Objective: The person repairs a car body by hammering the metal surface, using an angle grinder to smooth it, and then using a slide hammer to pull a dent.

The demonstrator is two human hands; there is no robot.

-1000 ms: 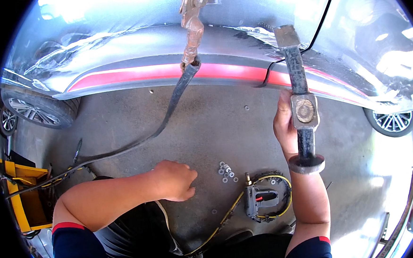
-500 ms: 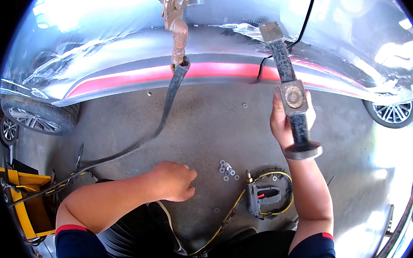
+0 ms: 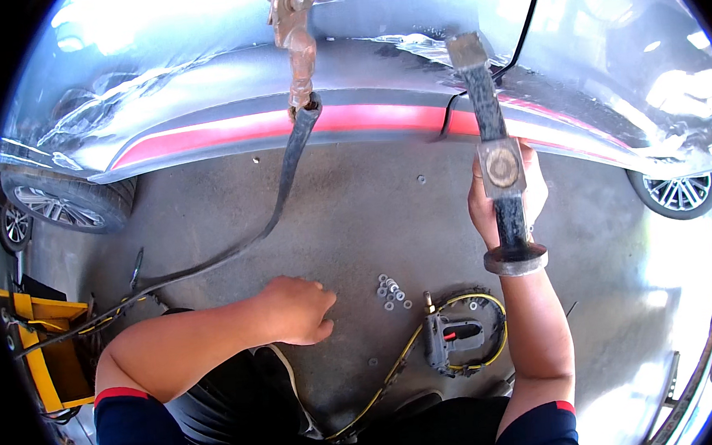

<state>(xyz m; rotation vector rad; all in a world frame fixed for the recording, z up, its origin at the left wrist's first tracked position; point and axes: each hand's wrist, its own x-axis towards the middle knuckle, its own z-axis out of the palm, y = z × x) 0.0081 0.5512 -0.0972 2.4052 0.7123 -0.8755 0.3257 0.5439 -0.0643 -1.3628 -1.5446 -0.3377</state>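
Observation:
My right hand [image 3: 484,206] grips a hammer [image 3: 502,169] by its handle, which its head hides. The double-ended dark steel head has a squared tip at the far end and a round flat face at the near end. It is held up in front of the car's dented side panel [image 3: 225,79]; whether it touches the panel I cannot tell. Closed into a fist, my left hand [image 3: 300,310] hovers near my left knee, with nothing visible in it. Ahead of it, a copper-coloured clamp [image 3: 301,54] is fixed to the panel, a black cable [image 3: 284,182] hanging from it.
Several washers [image 3: 388,287] lie on the grey floor [image 3: 355,214]. Beside them rests a grey gun-shaped tool [image 3: 453,339] with a yellow-and-black cable [image 3: 505,327] looped around it. A yellow cart [image 3: 47,311] stands at the left. Car wheels [image 3: 61,204] show at both sides.
The hammer has shifted slightly left in my right hand's grip, its head still upright in view. The clamp appears a little farther left. My left hand has hardly moved.

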